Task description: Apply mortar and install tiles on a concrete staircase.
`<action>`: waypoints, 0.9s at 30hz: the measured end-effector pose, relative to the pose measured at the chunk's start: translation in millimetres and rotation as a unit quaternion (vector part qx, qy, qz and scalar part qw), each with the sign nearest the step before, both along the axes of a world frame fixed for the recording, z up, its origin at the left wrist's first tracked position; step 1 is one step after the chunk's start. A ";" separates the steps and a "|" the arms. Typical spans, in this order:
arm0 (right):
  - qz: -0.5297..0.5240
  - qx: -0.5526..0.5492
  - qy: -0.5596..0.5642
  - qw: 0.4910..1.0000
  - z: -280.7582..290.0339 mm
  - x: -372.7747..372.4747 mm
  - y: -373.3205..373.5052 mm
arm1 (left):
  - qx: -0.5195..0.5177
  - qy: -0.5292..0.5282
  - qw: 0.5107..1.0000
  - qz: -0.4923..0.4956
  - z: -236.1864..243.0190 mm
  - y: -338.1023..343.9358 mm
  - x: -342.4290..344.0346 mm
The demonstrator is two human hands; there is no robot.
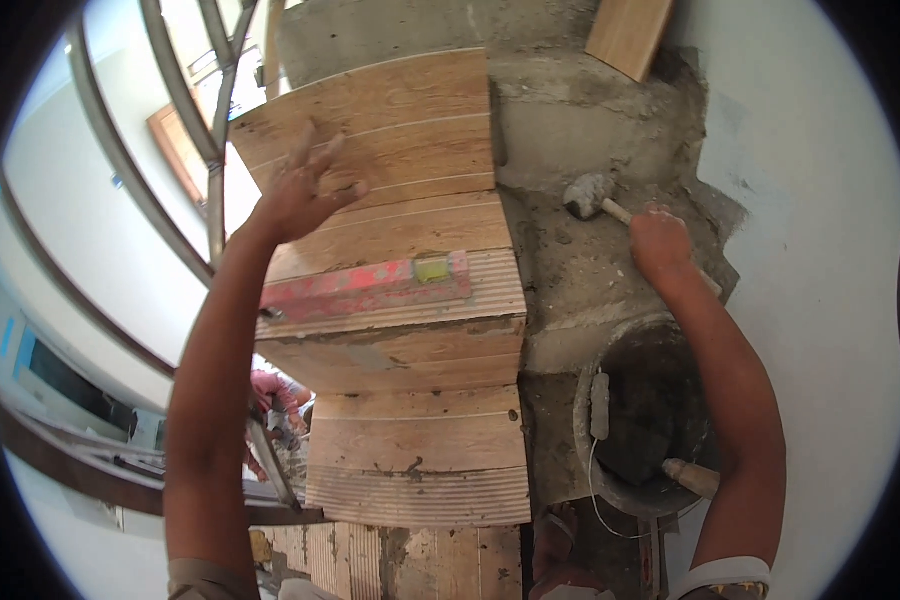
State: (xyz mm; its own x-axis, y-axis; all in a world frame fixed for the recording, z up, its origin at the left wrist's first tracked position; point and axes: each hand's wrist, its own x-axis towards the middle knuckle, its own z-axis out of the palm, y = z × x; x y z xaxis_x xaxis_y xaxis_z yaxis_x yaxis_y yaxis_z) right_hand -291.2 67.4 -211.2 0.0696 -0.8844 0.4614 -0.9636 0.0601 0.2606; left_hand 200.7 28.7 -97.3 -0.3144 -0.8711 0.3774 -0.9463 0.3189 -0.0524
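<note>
A short mallet with a pale handle and a mortar-caked head (590, 197) is gripped by the right hand (660, 243), its fingers closed around the handle. The head is crusted in rough grey, with a black patch left showing at its lower left. It is held over the bare grey concrete step (610, 265), to the right of the tiled strip; whether the step is touched cannot be told.

The left hand (305, 190) is open, its fingers spread, over the upper wood-look tile panel (420, 120); contact cannot be made out. The panel is honey-brown, grained, crossed by thin pale lines and faintly smudged. Below it, the tread is edged by fine ribbing, on which a worn red spirit level (360, 287) is laid crosswise, its paint smeared grey and a yellow-green vial window set near its right end. Beside the right forearm, a round, dark mortar bucket (582, 425) is seen.
</note>
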 end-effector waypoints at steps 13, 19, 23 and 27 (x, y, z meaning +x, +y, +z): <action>0.022 -0.025 -0.039 0.999 -8.2 -15.2 0.0 | -0.044 0.008 0.994 -0.104 -43.3 174.4 -39.0; 0.018 -0.036 -0.030 0.999 -12.4 -20.3 -4.0 | 0.110 0.022 0.981 -0.160 -137.8 278.2 -59.4; 0.017 -0.045 -0.010 0.999 -19.3 -21.8 -6.0 | 0.176 0.031 0.975 -0.133 -212.9 283.7 -50.4; 0.027 -0.032 0.022 0.999 -20.3 -25.3 -8.9 | 0.179 0.021 0.976 -0.121 -257.4 274.7 -38.2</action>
State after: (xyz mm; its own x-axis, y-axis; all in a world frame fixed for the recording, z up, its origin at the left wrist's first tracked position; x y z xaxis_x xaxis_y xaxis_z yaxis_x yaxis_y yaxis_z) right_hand -316.5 58.5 -231.5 0.1385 -0.8472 0.5129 -0.9534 0.0262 0.3007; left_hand 162.5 303.4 -354.6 -0.5176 -0.8519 0.0795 -0.8403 0.5236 0.1406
